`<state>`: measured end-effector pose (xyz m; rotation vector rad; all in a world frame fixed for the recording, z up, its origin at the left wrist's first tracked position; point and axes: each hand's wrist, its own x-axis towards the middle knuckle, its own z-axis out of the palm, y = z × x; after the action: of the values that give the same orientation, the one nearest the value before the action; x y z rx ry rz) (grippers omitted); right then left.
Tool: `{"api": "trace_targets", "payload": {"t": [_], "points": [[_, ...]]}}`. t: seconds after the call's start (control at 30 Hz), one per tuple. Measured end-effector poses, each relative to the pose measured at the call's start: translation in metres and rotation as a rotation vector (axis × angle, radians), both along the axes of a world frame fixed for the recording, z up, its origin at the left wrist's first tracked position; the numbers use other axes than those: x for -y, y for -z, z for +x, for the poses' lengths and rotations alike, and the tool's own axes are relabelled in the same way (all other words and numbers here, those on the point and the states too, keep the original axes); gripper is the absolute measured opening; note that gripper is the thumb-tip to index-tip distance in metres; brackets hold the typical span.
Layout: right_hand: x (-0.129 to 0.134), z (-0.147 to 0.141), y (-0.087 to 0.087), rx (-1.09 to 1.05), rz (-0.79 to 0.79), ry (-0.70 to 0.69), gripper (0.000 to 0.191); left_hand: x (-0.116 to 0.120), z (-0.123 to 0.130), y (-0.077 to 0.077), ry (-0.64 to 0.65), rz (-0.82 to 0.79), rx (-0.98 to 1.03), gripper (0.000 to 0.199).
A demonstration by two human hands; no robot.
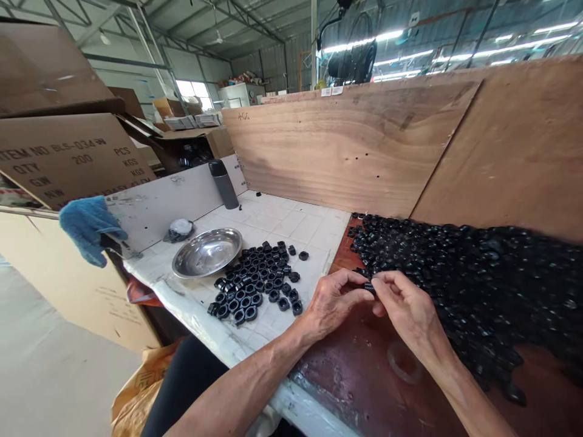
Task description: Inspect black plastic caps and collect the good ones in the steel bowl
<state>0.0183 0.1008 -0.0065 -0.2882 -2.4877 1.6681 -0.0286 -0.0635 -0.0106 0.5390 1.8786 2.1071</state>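
Both hands meet over the reddish-brown board, pinching one small black plastic part [370, 287] between them. My left hand [334, 300] grips its left side between thumb and fingers. From the right, my right hand [405, 303] closes its fingertips on the same part, so most of it is hidden. To the left, a cluster of black ring-shaped plastic parts [250, 284] lies on the white surface, many with their round openings facing up. A large heap of loose black parts [473, 279] spreads behind and to the right of my right hand.
A shallow steel bowl [207, 254] stands beside the ring cluster. Behind it are a dark bottle [223, 184] and a small bag with something white [179, 228]. A plywood panel [346, 149] borders the back. A blue cloth [91, 227] hangs at the left, near cardboard boxes [73, 155].
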Motion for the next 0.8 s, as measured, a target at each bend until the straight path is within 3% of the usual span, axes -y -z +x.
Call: {"api": "trace_targets", "payload": {"t": [0.13,0.2,0.27,0.4,0.5,0.6,0.7,0.8], "points": [[0.000,0.001,0.001,-0.029,-0.067,-0.073,0.046,0.001,0.000,-0.002,0.014,0.121,0.185,0.037],[0.001,0.001,-0.002,0.034,-0.064,-0.050,0.043,0.003,-0.001,-0.002,0.019,0.098,0.137,0.033],[0.005,0.002,-0.006,0.098,-0.164,-0.036,0.042,0.005,-0.004,0.001,0.013,-0.012,-0.088,0.026],[0.013,0.002,-0.007,0.221,-0.557,-0.059,0.047,0.009,-0.012,0.011,0.022,-0.184,-0.704,0.017],[0.015,0.001,-0.001,0.290,-0.669,-0.094,0.047,0.015,-0.011,0.011,0.082,-0.254,-0.828,0.013],[0.005,0.001,0.003,0.345,-0.406,-0.133,0.045,0.033,-0.002,0.006,0.192,-0.513,-0.766,0.015],[-0.019,-0.001,-0.002,0.223,-0.038,-0.042,0.042,0.061,0.004,0.006,0.224,-0.861,-0.944,0.024],[-0.046,-0.001,-0.011,0.121,-0.029,0.125,0.041,0.089,-0.001,0.018,0.225,-1.086,-1.119,0.023]]}}
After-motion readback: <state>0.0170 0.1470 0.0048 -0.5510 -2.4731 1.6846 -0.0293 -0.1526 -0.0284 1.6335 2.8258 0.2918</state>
